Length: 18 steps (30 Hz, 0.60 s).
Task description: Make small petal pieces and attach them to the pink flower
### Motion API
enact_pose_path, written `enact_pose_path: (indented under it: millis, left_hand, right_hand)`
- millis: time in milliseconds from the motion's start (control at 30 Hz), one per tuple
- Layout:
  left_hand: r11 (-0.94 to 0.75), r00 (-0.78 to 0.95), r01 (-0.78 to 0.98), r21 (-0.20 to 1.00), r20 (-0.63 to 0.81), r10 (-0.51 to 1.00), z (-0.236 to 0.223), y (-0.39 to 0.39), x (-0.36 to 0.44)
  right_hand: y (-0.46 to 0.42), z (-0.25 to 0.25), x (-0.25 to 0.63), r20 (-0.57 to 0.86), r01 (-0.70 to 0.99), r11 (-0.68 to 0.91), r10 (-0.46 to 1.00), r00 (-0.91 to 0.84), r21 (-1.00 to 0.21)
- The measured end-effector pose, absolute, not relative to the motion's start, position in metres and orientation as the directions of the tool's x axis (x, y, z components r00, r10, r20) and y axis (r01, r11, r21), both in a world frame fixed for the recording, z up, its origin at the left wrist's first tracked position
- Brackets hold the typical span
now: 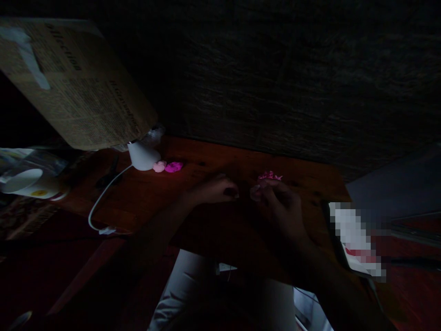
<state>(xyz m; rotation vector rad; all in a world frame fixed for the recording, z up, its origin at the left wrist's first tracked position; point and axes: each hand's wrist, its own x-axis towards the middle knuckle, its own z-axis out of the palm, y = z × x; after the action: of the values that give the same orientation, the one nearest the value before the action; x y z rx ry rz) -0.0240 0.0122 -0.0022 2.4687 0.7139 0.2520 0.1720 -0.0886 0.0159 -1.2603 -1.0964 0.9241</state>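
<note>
In the dim head view, my right hand [284,204] is closed in a pinch on a small pale piece [255,193], possibly soft clay; its exact kind is hard to make out. Just beyond those fingertips lies a little heap of pink bits [270,175] on the wooden table [220,154]. My left hand [217,189] hovers to the left with its fingers curled together, and shadow hides whatever they may hold. Farther left, a pale pink clay-like lump [159,166] touches a magenta lump [174,167].
A lamp with a white base [143,156] and newsprint shade [93,87] stands at left, its white cable [93,207] curving over the table. A paper cup [31,184] is at far left. On the right lies a phone or tablet [356,248], its screen blurred out. A dark wall [275,82] rises behind.
</note>
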Motion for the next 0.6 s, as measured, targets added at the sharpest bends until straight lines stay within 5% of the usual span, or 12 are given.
enact_pose_path:
  millis: [333,467,600]
  left_hand:
    - [-0.589,0.662,0.521,0.618,0.144,0.736,0.007,0.04,-0.064]
    - [-0.507,0.654,0.576,0.641,0.01,0.757,-0.002,0.047,-0.07]
    - [-0.379,0.686,0.43,0.819,-0.023,0.728,-0.009,0.044,-0.061]
  right_hand:
    - [-0.088,0.01,0.175,0.11,0.02,0.108,0.962,0.251,-0.994]
    - [-0.088,0.009,0.175,0.116,0.026,0.113,0.96,0.255,-0.993]
    - [-0.087,0.008,0.175,0.138,0.041,0.132,0.963,0.234,-0.99]
